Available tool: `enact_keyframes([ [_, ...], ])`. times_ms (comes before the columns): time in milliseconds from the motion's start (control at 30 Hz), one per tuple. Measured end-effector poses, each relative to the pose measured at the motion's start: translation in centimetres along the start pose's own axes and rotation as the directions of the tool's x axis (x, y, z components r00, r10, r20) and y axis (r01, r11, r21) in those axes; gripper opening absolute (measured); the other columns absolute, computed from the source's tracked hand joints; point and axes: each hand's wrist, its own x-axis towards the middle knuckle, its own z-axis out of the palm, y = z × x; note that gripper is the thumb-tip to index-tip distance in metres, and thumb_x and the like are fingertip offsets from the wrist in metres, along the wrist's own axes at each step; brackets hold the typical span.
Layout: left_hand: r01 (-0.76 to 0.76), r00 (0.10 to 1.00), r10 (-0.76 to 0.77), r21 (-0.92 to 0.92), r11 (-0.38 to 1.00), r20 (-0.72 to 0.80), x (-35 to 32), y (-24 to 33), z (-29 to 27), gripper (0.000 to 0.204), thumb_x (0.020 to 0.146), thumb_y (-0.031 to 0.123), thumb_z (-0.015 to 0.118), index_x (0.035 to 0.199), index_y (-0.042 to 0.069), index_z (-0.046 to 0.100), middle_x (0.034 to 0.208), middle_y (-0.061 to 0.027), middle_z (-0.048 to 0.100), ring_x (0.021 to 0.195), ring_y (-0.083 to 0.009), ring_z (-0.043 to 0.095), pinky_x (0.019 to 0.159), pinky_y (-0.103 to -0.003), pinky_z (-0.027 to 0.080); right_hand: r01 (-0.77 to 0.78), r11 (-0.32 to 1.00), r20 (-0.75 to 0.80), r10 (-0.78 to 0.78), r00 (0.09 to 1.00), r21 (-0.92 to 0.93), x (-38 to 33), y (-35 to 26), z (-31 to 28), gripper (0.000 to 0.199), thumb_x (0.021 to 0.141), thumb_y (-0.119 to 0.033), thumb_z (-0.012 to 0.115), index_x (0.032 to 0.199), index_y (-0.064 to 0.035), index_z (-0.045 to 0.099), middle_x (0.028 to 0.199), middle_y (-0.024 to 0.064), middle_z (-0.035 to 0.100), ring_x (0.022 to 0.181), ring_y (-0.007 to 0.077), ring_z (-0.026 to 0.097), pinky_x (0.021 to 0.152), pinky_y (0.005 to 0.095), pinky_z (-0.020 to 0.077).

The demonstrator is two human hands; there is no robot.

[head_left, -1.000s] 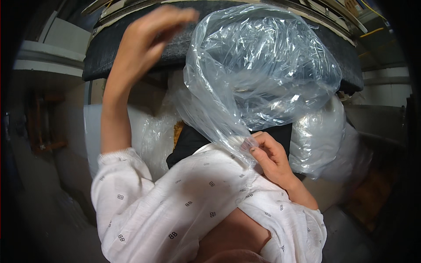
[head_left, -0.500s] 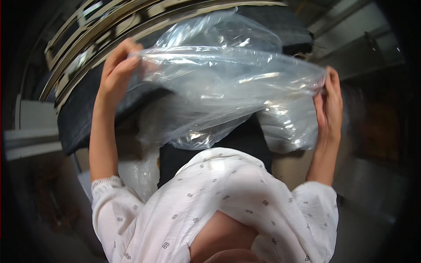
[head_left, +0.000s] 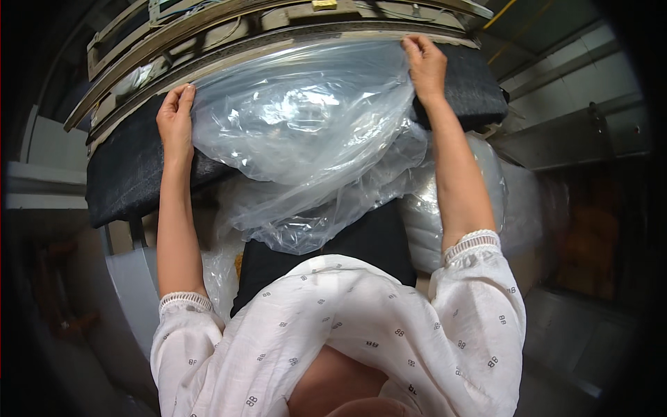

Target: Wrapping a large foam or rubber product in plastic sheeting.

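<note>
A large clear plastic bag [head_left: 306, 115] is stretched between my hands, its far edge running along the machine's front. My left hand [head_left: 176, 125] pinches the bag's left corner between thumb and fingers. Farther off to the right, my right hand [head_left: 425, 66] grips the other corner close to the machine's long edge. From there the loose plastic hangs in folds over a black padded surface [head_left: 132, 160] and down toward my lap.
A long machine bed with metal rails [head_left: 229, 38] spans the far side, with a small yellow block [head_left: 324, 5] on it. More bundled clear plastic [head_left: 511, 201] lies at the right. A metal beam [head_left: 556, 142] stands beyond it.
My right hand has moved up and inward to the machine's edge. My left hand is slightly lower. The bag, lifted and slack before, now lies flatter with its far edge pulled straight.
</note>
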Motion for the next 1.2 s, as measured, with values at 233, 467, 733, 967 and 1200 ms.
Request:
enact_keyframes([
  [233,-0.003,0.982,0.062,0.315,0.949,-0.178,4.8,-1.9,0.8,0.023,0.082,0.025,0.064,0.091,0.003,0.067,0.077,0.0003,0.062,0.072,-0.0073,0.053,0.068,-0.022,0.042,-0.109,0.993,-0.024,0.110,0.994,0.054,1.6,0.8,4.8,0.014,0.076,-0.018,0.064,0.082,-0.0049,0.066,0.075,0.0114,0.065,0.069,0.0214,0.063,0.066,0.0306,0.0471],
  [467,0.034,0.953,0.070,0.335,0.942,-0.294,7.3,-2.5,1.6,0.023,0.078,0.025,0.065,0.086,0.003,0.067,0.075,-0.0013,0.063,0.068,-0.0074,0.053,0.064,-0.024,0.043,-0.011,0.998,-0.135,0.003,0.991,-0.057,3.7,1.2,7.3,0.014,0.072,-0.018,0.066,0.074,-0.0046,0.067,0.077,0.0127,0.062,0.074,0.0287,0.060,0.069,0.0360,0.0453],
  [733,0.135,0.917,0.121,0.581,0.803,-0.380,7.4,-2.1,1.8,0.034,0.065,0.030,0.072,0.071,0.003,0.053,0.065,-0.0075,0.055,0.060,-0.0193,0.051,0.063,-0.031,0.045,-0.173,0.962,-0.206,0.129,0.970,-0.213,4.1,1.7,7.0,0.038,0.067,-0.027,0.071,0.087,-0.0054,0.047,0.096,0.0152,0.046,0.089,0.0336,0.050,0.079,0.0421,0.0406],
  [967,0.199,0.905,-0.098,0.208,0.958,-0.415,7.8,-3.8,-0.8,0.030,0.067,0.024,0.073,0.072,0.003,0.052,0.071,-0.0034,0.054,0.063,-0.0111,0.048,0.059,-0.025,0.042,-0.227,0.936,-0.188,0.181,0.966,-0.270,4.4,1.7,7.3,0.037,0.070,-0.028,0.066,0.088,-0.0026,0.046,0.094,0.0178,0.044,0.088,0.0353,0.048,0.080,0.0424,0.0393],
  [1200,0.166,0.908,0.018,0.399,0.902,-0.419,7.1,-2.7,-1.4,0.030,0.077,0.031,0.066,0.078,0.002,0.056,0.071,-0.0059,0.054,0.069,-0.0162,0.051,0.066,-0.029,0.043,-0.251,0.954,-0.200,0.217,0.956,-0.165,4.7,1.6,6.7,0.037,0.082,-0.037,0.052,0.086,-0.0001,0.045,0.097,0.0196,0.042,0.090,0.0344,0.046,0.084,0.0429,0.0356],
])
